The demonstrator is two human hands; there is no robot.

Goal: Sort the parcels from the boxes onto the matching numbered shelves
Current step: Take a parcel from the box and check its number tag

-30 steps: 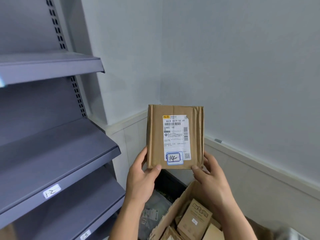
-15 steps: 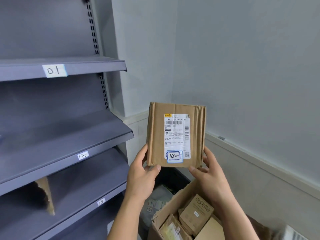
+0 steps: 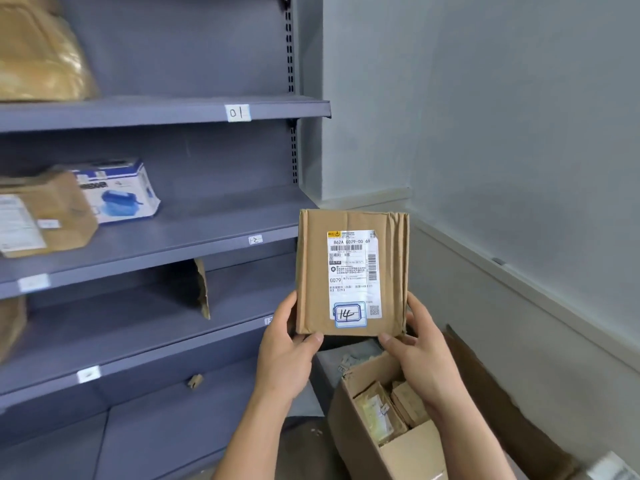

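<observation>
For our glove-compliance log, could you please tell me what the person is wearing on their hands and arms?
The left hand and right hand are bare: no gloves, rings or watch in view. The left forearm and right forearm are uncovered as far as the frame shows; no sleeve is visible.

Shelving [image 3: 292, 150] stands at the left, a wall [image 3: 502, 116] at the right. A parcel marked 14 [image 3: 351, 271] is upright between the left hand [image 3: 284, 355] and right hand [image 3: 419, 358], before the shelves' right end. Below it to the right, a box [image 3: 412, 455] holds small parcels [image 3: 379, 410]. A bag [image 3: 38, 53] lies on shelf 01 [image 3: 138, 114]. On shelf 12 [image 3: 194, 237] a carton [image 3: 117, 192] sits right of a flat parcel [image 3: 45, 213].
</observation>
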